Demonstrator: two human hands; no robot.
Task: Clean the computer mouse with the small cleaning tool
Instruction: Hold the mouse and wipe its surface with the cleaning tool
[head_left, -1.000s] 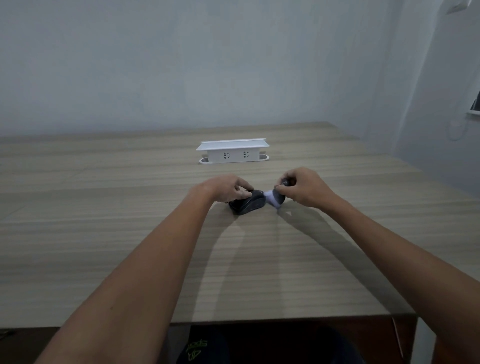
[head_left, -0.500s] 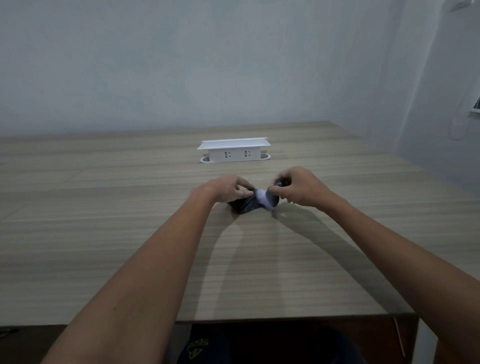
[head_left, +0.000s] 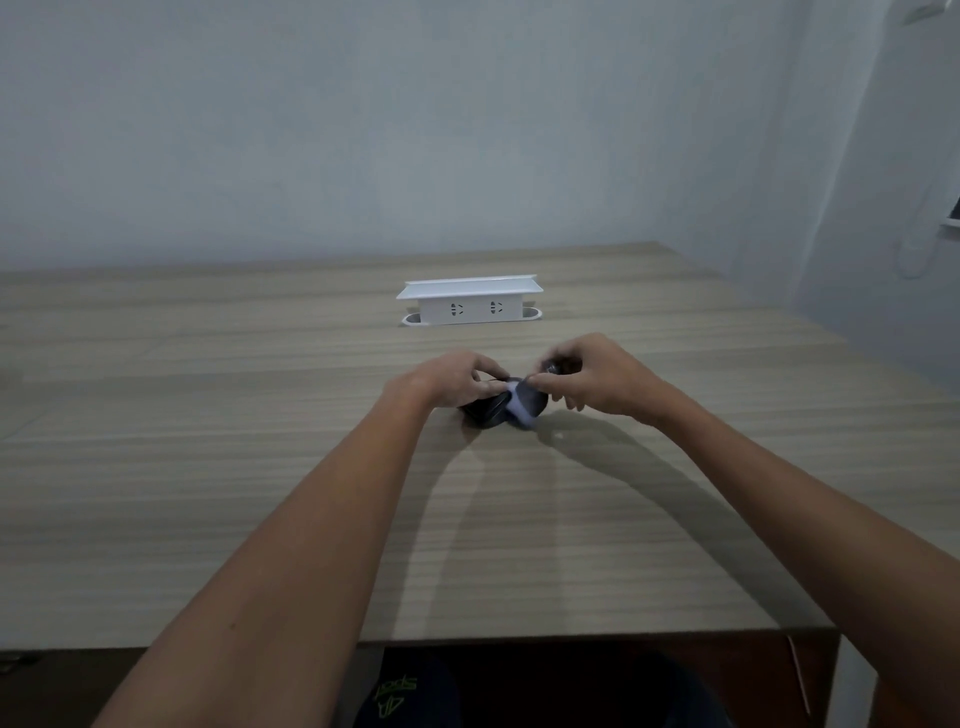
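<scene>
Your left hand (head_left: 451, 382) clamps one black computer mouse (head_left: 488, 410) at the wooden table's (head_left: 208, 467) centre; your right hand (head_left: 597, 376), at its 3 o'clock, pinches one small cleaning tool (head_left: 524, 402) against it. One white socket box (head_left: 470, 301) stands at 12 o'clock.

Sitting on the one long wood-grain table (head_left: 208, 493): one dark rounded computer mouse (head_left: 485, 410), one pale cleaning wipe (head_left: 522, 408), one white socket box (head_left: 470, 301) farther back; two bare hands are working

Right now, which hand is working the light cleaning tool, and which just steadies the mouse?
The right hand pinches the light cleaning tool against the dark mouse; the left hand only holds the mouse down.
</scene>
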